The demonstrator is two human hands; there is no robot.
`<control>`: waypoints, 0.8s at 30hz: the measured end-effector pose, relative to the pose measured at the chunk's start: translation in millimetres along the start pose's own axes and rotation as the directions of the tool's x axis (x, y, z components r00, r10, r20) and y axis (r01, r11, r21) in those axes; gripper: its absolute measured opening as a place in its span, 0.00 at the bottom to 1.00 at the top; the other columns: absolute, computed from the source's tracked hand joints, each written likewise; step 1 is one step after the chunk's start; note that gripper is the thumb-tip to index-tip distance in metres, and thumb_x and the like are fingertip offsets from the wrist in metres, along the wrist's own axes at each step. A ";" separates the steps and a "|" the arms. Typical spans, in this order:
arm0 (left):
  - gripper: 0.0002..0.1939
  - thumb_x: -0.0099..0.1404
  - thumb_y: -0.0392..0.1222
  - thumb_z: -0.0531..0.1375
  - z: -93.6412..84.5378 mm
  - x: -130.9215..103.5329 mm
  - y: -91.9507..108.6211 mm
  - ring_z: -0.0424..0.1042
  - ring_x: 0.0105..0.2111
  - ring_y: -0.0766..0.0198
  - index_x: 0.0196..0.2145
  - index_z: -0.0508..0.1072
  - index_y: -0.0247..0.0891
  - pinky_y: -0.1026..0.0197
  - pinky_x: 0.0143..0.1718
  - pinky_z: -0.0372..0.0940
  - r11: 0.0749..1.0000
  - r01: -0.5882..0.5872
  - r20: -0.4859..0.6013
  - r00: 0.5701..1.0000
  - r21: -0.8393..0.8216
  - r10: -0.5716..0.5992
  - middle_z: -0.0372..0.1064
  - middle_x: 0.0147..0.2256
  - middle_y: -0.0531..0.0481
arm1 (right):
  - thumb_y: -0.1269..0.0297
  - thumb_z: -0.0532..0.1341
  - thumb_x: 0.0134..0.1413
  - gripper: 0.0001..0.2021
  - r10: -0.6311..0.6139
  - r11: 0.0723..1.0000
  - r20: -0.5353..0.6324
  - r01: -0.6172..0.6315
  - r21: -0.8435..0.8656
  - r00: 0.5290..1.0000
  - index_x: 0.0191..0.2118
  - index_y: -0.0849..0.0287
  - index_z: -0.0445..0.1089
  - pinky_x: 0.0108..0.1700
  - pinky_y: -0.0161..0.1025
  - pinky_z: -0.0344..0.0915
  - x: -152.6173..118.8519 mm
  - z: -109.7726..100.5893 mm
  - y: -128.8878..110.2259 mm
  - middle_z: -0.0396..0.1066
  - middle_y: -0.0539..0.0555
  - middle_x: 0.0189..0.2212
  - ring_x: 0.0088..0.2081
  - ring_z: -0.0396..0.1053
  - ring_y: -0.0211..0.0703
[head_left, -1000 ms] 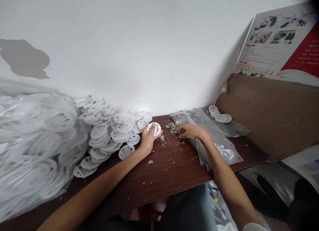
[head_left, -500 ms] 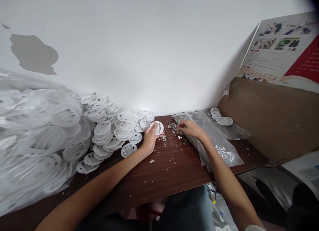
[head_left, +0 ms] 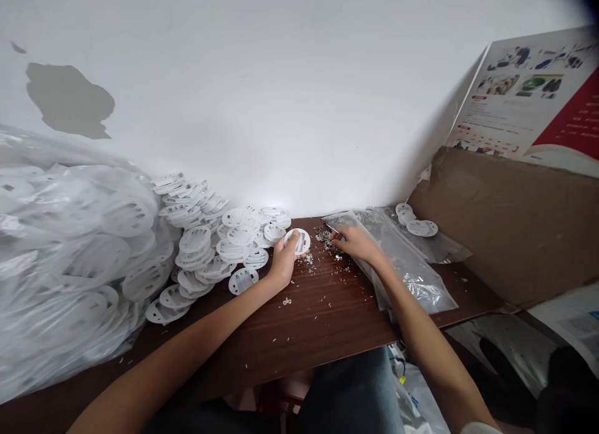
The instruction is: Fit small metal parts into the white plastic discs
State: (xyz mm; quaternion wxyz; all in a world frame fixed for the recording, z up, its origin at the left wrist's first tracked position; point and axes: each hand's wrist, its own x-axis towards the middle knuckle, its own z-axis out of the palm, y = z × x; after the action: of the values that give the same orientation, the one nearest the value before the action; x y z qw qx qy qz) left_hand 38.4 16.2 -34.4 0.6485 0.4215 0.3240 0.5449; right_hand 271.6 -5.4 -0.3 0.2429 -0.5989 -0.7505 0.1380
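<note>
My left hand (head_left: 283, 261) grips a round white slotted plastic plate (head_left: 302, 242) by its left edge, with the thumb on the face. A small reddish-brown spot shows near the plate's right edge. To the right, my right hand (head_left: 352, 242) is closed around a thin metal tool (head_left: 333, 229), whose exact kind I cannot make out. Its fingertips are low over a heap of tiny metal pieces (head_left: 322, 236) on the dark wooden table (head_left: 322, 322). Whether the fingers touch the pieces is hidden.
Many similar white plates (head_left: 194, 241) are piled on the left, beside a large clear bag (head_left: 70, 265) full of them. Flat plastic bags (head_left: 412, 284) lie on the right, with several plates (head_left: 421, 227) near a cardboard sheet (head_left: 505, 222). A white wall (head_left: 299, 110) stands behind.
My right hand has shifted slightly left and down over the metal pieces. My left hand still holds the plate in nearly the same place. The view has moved slightly.
</note>
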 end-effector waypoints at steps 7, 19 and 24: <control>0.22 0.60 0.59 0.68 -0.4 1.1 -2.9 0.74 0.35 0.60 0.40 0.76 0.36 0.58 0.34 0.73 1.000 0.004 0.014 1.000 0.017 -0.004 0.75 0.37 0.46 | 0.72 0.61 0.58 0.06 -0.045 0.998 0.012 0.046 -0.046 0.999 0.38 0.57 0.76 0.48 0.42 0.63 1.9 16.0 -11.0 0.75 0.57 0.40 0.43 0.71 0.48; 0.24 0.63 0.58 0.65 -2.9 -3.2 2.9 0.76 0.33 0.59 0.47 0.79 0.36 0.58 0.33 0.72 0.998 0.023 0.061 0.998 0.061 -0.027 0.76 0.40 0.43 | 0.51 0.66 0.58 0.13 0.203 0.742 -0.017 -0.143 0.655 0.979 0.38 0.55 0.70 0.23 0.36 0.52 1.1 8.8 -21.6 0.71 0.49 0.29 0.21 0.54 0.35; 0.26 0.67 0.57 0.61 -2.9 -5.7 6.4 0.76 0.33 0.58 0.51 0.77 0.33 0.58 0.32 0.71 0.999 0.033 0.140 0.990 0.006 -0.033 0.78 0.42 0.39 | 0.51 0.71 0.52 0.17 0.187 0.580 -0.074 -0.049 0.813 0.980 0.43 0.53 0.74 0.22 0.36 0.47 1.2 14.0 -31.0 0.75 0.51 0.34 0.20 0.51 0.32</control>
State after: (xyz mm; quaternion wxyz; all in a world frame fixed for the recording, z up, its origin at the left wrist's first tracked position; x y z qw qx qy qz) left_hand 32.0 11.6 -30.1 0.6778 0.4545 0.2854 0.5026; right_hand 238.3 -10.7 3.5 0.5344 -0.4806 -0.5437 0.4334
